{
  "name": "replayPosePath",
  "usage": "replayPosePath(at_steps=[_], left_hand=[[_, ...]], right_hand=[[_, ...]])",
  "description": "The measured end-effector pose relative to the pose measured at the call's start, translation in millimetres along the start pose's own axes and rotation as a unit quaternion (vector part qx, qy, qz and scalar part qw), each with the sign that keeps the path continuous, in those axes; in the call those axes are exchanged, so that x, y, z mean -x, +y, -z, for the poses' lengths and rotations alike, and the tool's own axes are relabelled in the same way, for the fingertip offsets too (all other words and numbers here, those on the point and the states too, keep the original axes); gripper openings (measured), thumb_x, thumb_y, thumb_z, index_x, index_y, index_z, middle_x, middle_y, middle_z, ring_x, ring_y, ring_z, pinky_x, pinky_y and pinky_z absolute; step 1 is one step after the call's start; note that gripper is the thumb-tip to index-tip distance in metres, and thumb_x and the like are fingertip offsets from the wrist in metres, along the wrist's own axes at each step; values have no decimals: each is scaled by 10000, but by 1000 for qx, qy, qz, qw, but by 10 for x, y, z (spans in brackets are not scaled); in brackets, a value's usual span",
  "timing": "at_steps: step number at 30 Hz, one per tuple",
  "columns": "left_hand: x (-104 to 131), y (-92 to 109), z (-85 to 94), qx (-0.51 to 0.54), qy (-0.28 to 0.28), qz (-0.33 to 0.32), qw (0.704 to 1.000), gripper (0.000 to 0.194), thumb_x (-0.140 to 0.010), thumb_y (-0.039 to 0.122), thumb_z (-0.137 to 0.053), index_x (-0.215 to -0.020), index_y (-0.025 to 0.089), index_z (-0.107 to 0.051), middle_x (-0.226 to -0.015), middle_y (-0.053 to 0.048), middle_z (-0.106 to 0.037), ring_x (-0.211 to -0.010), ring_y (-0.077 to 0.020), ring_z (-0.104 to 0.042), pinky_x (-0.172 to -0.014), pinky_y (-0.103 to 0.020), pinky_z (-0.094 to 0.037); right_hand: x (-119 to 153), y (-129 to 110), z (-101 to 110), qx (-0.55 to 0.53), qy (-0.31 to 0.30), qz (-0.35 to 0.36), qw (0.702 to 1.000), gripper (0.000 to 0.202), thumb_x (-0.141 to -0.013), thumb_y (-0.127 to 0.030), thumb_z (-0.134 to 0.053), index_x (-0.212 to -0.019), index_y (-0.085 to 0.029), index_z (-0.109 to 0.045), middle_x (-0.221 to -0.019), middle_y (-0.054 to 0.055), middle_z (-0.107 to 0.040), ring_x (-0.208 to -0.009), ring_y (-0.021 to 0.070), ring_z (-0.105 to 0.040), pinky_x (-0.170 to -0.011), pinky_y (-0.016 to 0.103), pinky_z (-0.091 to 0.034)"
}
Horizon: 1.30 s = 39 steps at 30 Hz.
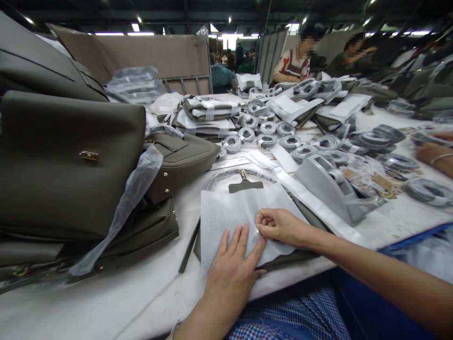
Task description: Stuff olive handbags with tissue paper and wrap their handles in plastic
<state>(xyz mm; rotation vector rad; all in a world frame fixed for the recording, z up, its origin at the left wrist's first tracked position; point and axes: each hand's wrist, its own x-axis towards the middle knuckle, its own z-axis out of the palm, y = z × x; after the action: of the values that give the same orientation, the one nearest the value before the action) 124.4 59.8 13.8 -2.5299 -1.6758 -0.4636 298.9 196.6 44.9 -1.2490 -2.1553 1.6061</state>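
A white foam sheet (226, 212) lies over a dark grey-green bag (293, 257) on the white table. Above the sheet's far edge shows a dark flap tab (244, 185) with a gold clasp, and a wrapped handle curves behind it. My left hand (233, 264) rests flat on the sheet with its fingers spread. Beside its index fingertip, my right hand (278, 226) has its fingers curled in a pinch against the sheet. Whatever is between those fingers is too small to make out.
Large dark bags (71, 174) are stacked on the left, with a plastic strip (130, 193) hanging down. Wrapped strap coils (267, 140) and a grey bag piece (327, 189) lie beyond. Another person's hand (437, 153) is at the right edge; people (293, 61) sit behind.
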Motion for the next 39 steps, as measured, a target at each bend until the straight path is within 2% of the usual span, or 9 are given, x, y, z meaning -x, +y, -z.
replayPosePath(at_steps=[4, 7, 10, 13, 17, 22, 28, 34, 39], left_hand=[[6, -6, -3, -1, -2, 2, 1000, 761, -818, 554, -713, -1474, 296, -426, -1509, -206, -454, -1409, -345, -418, -1112, -591, -414], [15, -5, 14, -3, -6, 2, 1000, 801, -819, 563, -708, -1502, 300, -383, -1545, -195, -404, -1422, -342, -400, -1120, -585, -410], [32, 6, 25, -13, -8, -7, 1000, 801, -866, 562, -653, -1535, 282, -314, -1621, -136, -269, -1467, -336, -314, -1133, -585, -398], [47, 15, 26, -18, -20, -23, 999, 771, -915, 559, -583, -1550, 257, -266, -1633, -64, -256, -1486, -318, -273, -1151, -595, -376], [28, -3, 78, -4, -49, -9, 999, 848, -875, 630, -595, -1558, 269, -244, -1605, -105, -327, -1465, -315, -327, -1154, -588, -369], [-25, -61, 180, 17, -85, -13, 996, 868, -847, 671, -600, -1551, 291, -263, -1581, -147, -364, -1454, -297, -355, -1155, -584, -361], [-3, -73, 191, 49, -79, -1, 996, 770, -911, 664, -500, -1550, 313, -254, -1602, -76, -344, -1467, -278, -332, -1173, -596, -329], [-17, -68, 253, 82, -100, 7, 992, 729, -931, 668, -456, -1546, 323, -268, -1595, -73, -360, -1463, -281, -340, -1173, -601, -319], [-96, -41, 310, 75, -123, 13, 989, 730, -911, 649, -524, -1521, 291, -340, -1560, -112, -415, -1439, -302, -382, -1155, -607, -335]], right_hand=[[17, -17, -10, 3, 8, 12, 1000, 61, -821, -233, -602, -825, -173, -616, -613, -38, -571, -560, 112, -518, -524, 221, -398], [108, -6, -48, 51, 63, 61, 995, 119, -879, -284, -597, -886, -176, -647, -712, 0, -640, -638, 140, -575, -601, 257, -458], [207, 74, -88, 176, 132, 193, 956, 225, -958, -280, -529, -1102, -176, -667, -1063, 91, -709, -945, 197, -653, -861, 334, -519], [250, 161, -79, 300, 104, 279, 906, 365, -1013, -258, -432, -1326, -188, -605, -1424, 110, -578, -1352, 248, -484, -1111, 420, -413], [236, 177, -13, 427, 52, 264, 864, 440, -1038, -292, -374, -1457, -234, -496, -1512, 50, -502, -1440, 272, -388, -1174, 535, -325], [224, 161, 0, 482, 96, 229, 840, 497, -1026, -352, -418, -1518, -286, -395, -1590, 65, -375, -1467, 310, -335, -1185, 601, -259], [269, 222, -31, 471, 143, 217, 843, 501, -1007, -339, -470, -1502, -275, -424, -1587, 82, -381, -1462, 307, -347, -1182, 585, -280], [312, 204, 52, 441, 53, 285, 849, 430, -1041, -305, -406, -1466, -284, -472, -1530, 10, -478, -1461, 258, -353, -1191, 566, -280], [291, 132, 26, 455, 67, 266, 847, 397, -1018, -278, -443, -1395, -251, -568, -1488, 43, -530, -1417, 318, -416, -1158, 615, -301]])
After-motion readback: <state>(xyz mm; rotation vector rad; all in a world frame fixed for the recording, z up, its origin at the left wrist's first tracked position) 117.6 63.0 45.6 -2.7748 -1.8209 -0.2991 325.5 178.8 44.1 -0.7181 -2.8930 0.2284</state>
